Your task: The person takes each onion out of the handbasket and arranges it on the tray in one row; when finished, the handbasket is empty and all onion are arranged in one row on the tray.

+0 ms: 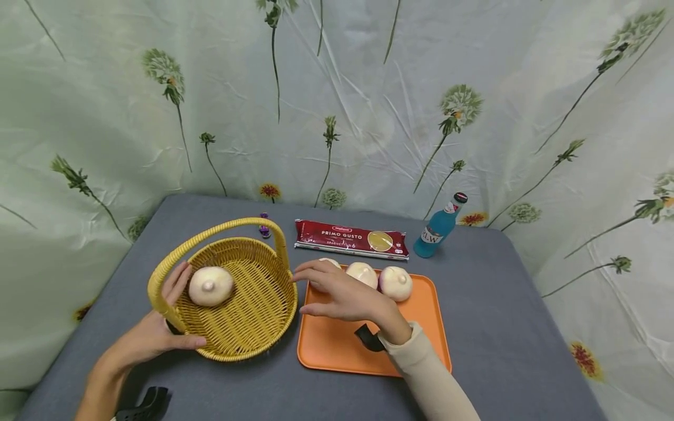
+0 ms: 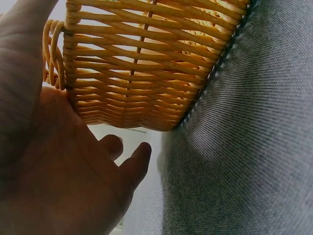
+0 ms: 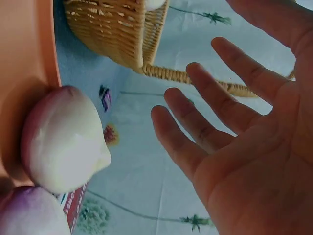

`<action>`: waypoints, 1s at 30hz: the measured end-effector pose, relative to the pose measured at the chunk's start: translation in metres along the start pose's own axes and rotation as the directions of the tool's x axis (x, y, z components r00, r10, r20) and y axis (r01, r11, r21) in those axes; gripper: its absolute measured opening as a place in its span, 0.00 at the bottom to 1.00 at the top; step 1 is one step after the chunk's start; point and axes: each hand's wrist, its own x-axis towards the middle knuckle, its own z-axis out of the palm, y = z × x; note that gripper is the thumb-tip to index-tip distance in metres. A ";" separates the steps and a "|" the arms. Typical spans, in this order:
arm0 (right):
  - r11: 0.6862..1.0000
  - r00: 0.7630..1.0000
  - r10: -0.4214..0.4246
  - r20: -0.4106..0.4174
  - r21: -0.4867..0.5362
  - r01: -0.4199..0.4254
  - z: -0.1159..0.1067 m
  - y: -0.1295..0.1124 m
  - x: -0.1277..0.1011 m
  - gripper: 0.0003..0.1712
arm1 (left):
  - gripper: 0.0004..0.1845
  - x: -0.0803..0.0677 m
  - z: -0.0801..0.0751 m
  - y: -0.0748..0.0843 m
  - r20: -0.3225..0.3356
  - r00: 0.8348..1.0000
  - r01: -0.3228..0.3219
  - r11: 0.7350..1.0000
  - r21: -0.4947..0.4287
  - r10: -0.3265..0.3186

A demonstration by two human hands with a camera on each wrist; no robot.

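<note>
A yellow wicker basket (image 1: pixel 247 310) with an arched handle stands on the left, holding one whitish round bulb (image 1: pixel 210 286). My left hand (image 1: pixel 150 336) spreads around the basket's left side, thumb at the front rim and fingers running along the left rim by the handle. In the left wrist view its other fingertips (image 2: pixel 141 155) stay clear of the weave. My right hand (image 1: pixel 342 292) hovers above an orange tray (image 1: pixel 337 354), palm toward the basket, fingers spread and holding nothing. Whitish bulbs with purple tinges (image 3: pixel 68 142) lie along the tray's far edge, one partly hidden by this hand.
Beyond the tray lies a red spaghetti packet (image 1: pixel 350 238), with a blue bottle (image 1: pixel 440 227) upright to its right. Small purple bits (image 1: pixel 264 227) lie behind the basket. A flowered cloth (image 1: pixel 363 117) hangs behind the grey table (image 1: pixel 489 316).
</note>
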 end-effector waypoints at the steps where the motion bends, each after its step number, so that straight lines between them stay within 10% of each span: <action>1: 1.000 1.000 -0.011 0.008 0.002 0.011 0.000 -0.001 0.003 0.29 | 0.74 0.000 0.000 0.000 0.000 1.000 -0.001 1.000 -0.003 0.001; 30: 0.996 0.978 -0.081 0.192 0.048 0.073 0.009 -0.028 0.080 0.32 | 0.74 -0.003 0.001 0.003 0.022 0.999 0.041 0.997 -0.070 -0.040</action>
